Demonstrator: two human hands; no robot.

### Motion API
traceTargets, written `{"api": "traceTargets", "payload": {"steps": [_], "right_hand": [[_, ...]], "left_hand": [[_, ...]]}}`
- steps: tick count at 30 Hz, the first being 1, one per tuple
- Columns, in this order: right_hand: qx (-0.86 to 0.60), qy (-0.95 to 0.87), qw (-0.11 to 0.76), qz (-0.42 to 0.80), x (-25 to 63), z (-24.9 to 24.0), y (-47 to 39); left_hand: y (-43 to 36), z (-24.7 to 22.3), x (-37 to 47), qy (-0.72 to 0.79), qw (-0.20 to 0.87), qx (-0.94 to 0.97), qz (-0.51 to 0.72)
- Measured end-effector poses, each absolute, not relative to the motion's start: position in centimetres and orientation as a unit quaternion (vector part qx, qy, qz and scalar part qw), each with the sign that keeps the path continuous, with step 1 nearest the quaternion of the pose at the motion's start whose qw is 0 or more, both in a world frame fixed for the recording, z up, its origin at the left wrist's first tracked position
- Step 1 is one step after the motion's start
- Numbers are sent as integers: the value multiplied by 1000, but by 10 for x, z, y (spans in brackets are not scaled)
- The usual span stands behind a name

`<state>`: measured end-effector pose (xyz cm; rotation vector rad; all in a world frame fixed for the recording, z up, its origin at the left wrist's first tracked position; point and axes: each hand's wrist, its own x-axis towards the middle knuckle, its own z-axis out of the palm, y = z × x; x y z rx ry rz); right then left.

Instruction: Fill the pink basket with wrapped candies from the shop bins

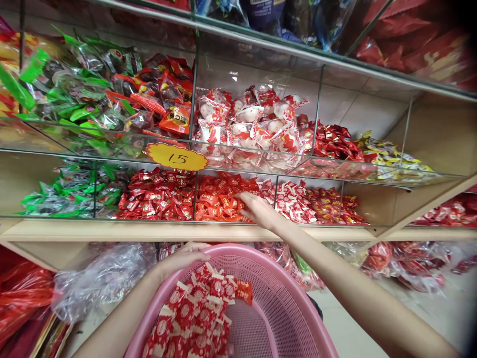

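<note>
A pink perforated basket (290,293) is at the bottom centre, with red-and-white packets (199,311) heaped in its left part and one orange-red packet (244,292) beside them. My left hand (188,256) is closed on the basket's far left rim. Over the lower shelf, my right hand (257,210) reaches to the right edge of a compartment of orange-red packets (219,196), fingers apart and touching or just above them. Nothing shows between those fingers. Just right of this hand lie more red-and-white packets (294,199) behind a glass divider.
Glass dividers split both shelves. Above are wrapped red-and-white sweets (249,124) and a yellow price tag (177,156) marked 15. A wooden shelf edge (112,231) runs below the lower compartments. Clear plastic bags (104,278) and red bags (22,293) lie beneath at the left.
</note>
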<state>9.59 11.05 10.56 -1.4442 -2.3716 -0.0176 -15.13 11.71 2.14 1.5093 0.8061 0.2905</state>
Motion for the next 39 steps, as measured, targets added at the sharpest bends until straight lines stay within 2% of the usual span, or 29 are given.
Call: {"api": "traceTargets", "payload": {"steps": [8, 11, 14, 17, 21, 24, 27, 33, 39], "right_hand": [[-538, -816, 209, -28, 91, 100, 119], [-526, -808, 265, -31, 88, 112, 104], [-512, -785, 349, -14, 79, 123, 70], [-513, -774, 369, 42, 64, 113, 26], [-528, -804, 237, 134, 51, 64, -7], [-562, -804, 126, 146, 50, 32, -8], [-596, -791, 56, 129, 51, 19, -2], [-632, -771, 14, 74, 41, 17, 2], [-633, -770, 8, 82, 37, 13, 2]], "left_hand": [[116, 20, -157, 361, 644, 661, 131], [114, 21, -158, 387, 632, 656, 144], [113, 22, -159, 359, 670, 637, 130], [113, 21, -161, 367, 691, 609, 130], [114, 19, -164, 369, 717, 576, 130], [112, 20, -166, 380, 722, 560, 142], [109, 24, -168, 362, 733, 558, 142], [104, 29, -171, 368, 734, 549, 152], [105, 24, -173, 381, 731, 546, 150]]}}
